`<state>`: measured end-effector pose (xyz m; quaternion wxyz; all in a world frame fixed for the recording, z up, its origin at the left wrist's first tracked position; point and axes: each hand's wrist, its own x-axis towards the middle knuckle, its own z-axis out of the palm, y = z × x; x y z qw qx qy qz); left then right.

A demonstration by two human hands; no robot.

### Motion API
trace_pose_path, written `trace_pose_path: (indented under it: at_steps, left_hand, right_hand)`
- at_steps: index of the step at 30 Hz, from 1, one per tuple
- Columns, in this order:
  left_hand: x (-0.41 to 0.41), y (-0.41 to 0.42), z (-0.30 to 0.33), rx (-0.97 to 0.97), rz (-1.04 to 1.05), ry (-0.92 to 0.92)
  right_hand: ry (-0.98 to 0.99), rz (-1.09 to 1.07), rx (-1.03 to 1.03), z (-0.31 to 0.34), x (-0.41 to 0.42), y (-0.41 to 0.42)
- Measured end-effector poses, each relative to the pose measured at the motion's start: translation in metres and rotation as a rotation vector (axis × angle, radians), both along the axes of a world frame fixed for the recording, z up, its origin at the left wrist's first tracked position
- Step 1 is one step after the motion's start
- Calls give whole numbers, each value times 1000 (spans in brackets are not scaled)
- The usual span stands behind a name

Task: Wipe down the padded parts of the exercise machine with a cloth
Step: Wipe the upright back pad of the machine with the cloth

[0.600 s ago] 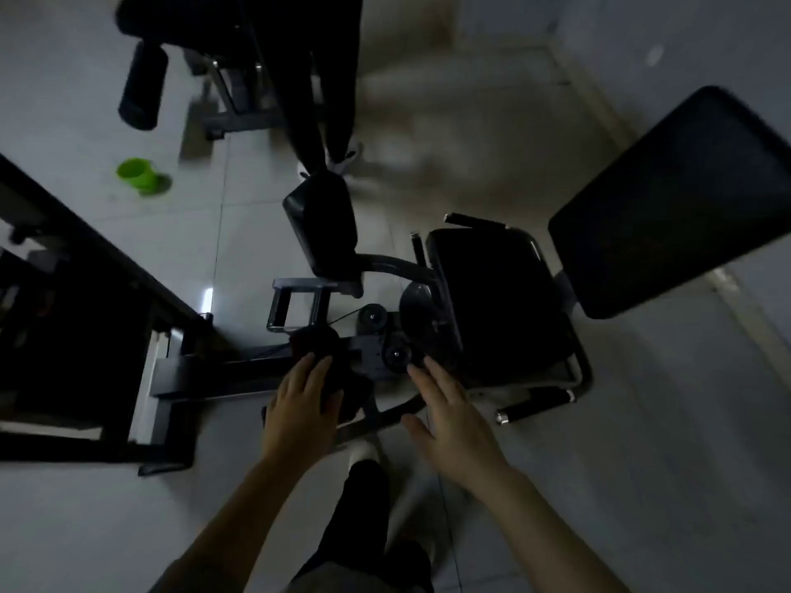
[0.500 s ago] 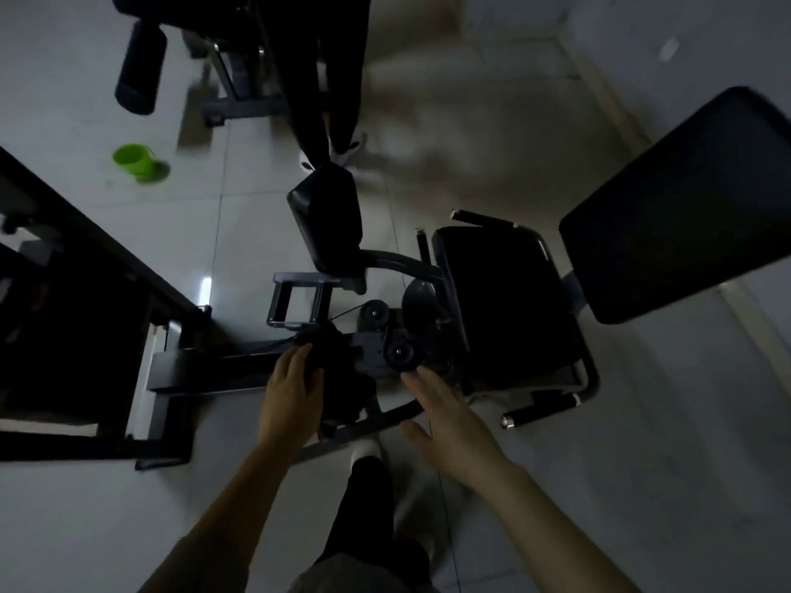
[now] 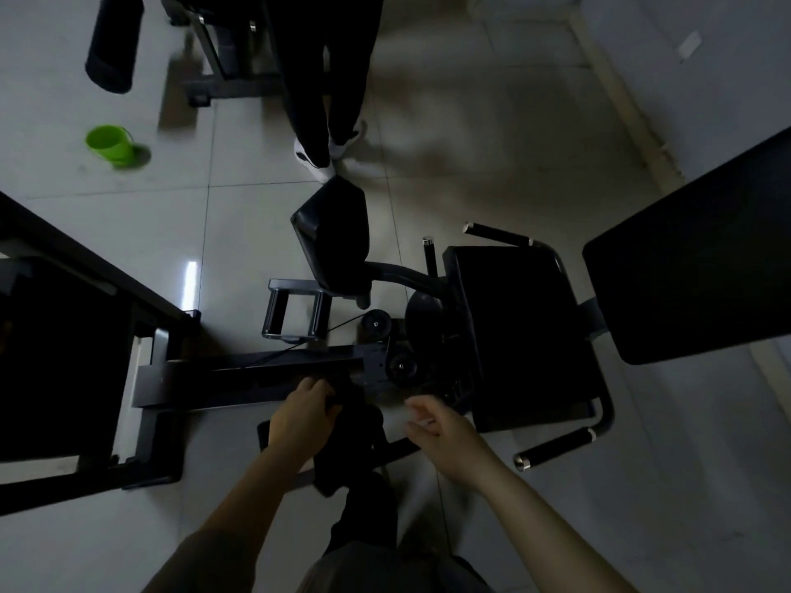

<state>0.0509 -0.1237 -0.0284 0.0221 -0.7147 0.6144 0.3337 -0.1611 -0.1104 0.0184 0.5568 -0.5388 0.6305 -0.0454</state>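
At right of frame, the broad black padded backrest [image 3: 693,258] and seat [image 3: 526,336] wait. Lower centre, the left hand [image 3: 304,415] grips a dark cloth [image 3: 349,438]; the right hand [image 3: 445,430] hovers open, empty. The dangling cloth could snag the black pulleys [image 3: 400,365].

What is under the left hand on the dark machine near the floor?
The left hand grips a dark bundle, apparently the black cloth, over a black padded part. The hand and dim light hide what lies beneath.

Floor tiles [image 3: 239,233]: glossy, smooth, reflective. Seat pad [image 3: 522,336] and knee pad [image 3: 334,233], centre frame: smooth black vinyl-like cover, faint sheen. Machine frame [image 3: 257,374]: matt dark metal. Cup [image 3: 109,145], upper left: green plastic.
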Motion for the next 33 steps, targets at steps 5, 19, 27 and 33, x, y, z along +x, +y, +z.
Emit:
trace_pose_path:
  at_steps: [5, 19, 27, 33]
  left_hand:
    - [-11, 2, 43, -81, -365, -189]
    - [-151, -8, 151, -477, -751, 165]
    - [-284, -9, 139, -414, -451, 122]
    - [-322, -19, 122, -438, -450, 131]
  right_hand:
    - [-94, 64, -31, 12, 5, -21]
    - [-252, 435, -240, 57, -125, -61]
    - [-153, 293, -298, 37, -274, -55]
    - [-218, 148, -179, 45, -325, -57]
